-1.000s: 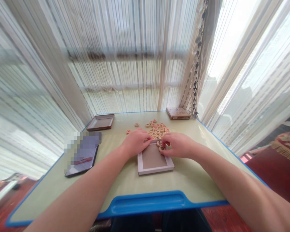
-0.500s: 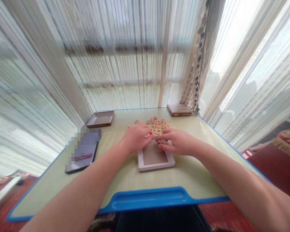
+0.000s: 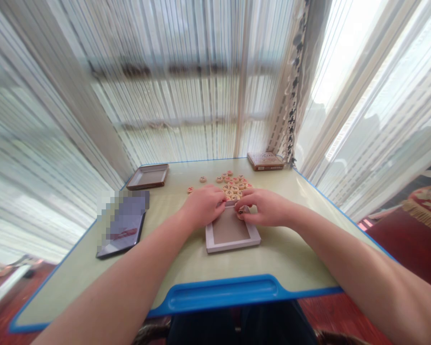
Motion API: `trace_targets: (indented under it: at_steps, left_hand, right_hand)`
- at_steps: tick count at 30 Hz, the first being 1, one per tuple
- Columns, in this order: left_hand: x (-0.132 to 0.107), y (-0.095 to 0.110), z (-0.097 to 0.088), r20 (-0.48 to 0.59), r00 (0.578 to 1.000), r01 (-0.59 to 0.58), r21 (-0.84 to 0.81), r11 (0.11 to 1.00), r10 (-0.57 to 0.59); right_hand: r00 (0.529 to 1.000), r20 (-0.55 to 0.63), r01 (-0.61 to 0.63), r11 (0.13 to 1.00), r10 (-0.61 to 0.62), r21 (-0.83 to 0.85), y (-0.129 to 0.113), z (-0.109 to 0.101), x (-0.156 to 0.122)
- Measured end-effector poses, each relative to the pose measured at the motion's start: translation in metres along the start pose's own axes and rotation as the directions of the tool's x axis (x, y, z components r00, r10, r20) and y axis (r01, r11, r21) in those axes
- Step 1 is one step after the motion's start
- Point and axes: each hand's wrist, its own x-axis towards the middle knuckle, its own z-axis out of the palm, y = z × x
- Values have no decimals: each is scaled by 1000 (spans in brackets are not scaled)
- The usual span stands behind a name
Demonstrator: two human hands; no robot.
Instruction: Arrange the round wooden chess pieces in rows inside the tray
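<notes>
A shallow white-rimmed tray (image 3: 232, 243) with a brown floor lies on the pale green table (image 3: 187, 268) in front of me. Both hands rest at its far edge. My left hand (image 3: 202, 206) is curled at the far left corner of the tray, fingers pinched together beside the pieces. My right hand (image 3: 266, 207) is closed at the far right corner, with a round wooden piece (image 3: 241, 210) showing under its fingertips. Just beyond the hands lies a cluster of several round wooden game pieces (image 3: 234, 186) with red and dark marks.
A dark phone (image 3: 124, 229) lies at the left. A brown tray (image 3: 148, 176) sits at the far left, a brown box (image 3: 265, 161) at the far right. Two loose pieces (image 3: 203, 179) lie apart. The table has a blue rim (image 3: 222, 292). Striped curtains surround it.
Both hands have shifted slightly toward the tray's far edge; the pieces seen beside my right fingers a second ago are now mostly covered. The view has tilted a little.
</notes>
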Motion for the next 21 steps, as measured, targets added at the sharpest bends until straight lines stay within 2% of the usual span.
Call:
trace_targets:
  at_steps: [9,12,14,17,19,21]
  left_hand:
    - [0,1,2,-6,1000,1,-34,999,-1]
    - [1,0,3,-53,995,75,-136,988,-83]
    - [3,-3,4,-105,970,192,-227,955,-220]
    - [4,-14,5,-162,881,381,-313,870,-445]
    - [4,-22,6,-191,838,437,-325,839,-511]
    - [3,-27,6,-193,835,439,-328,836,-514]
  right_hand:
    - [1000,22,15,1000,-15,7,2,2,1]
    - [1000,17,14,1000,-15,22,2,1,0]
    - [1000,6,12,999,-12,38,2,-1,0]
    - [999,-24,30,996,-28,85,2,-3,0]
    - [998,-59,36,993,-30,109,3,-2,1]
    - [993,-118,7,995,5,99,6,0,2]
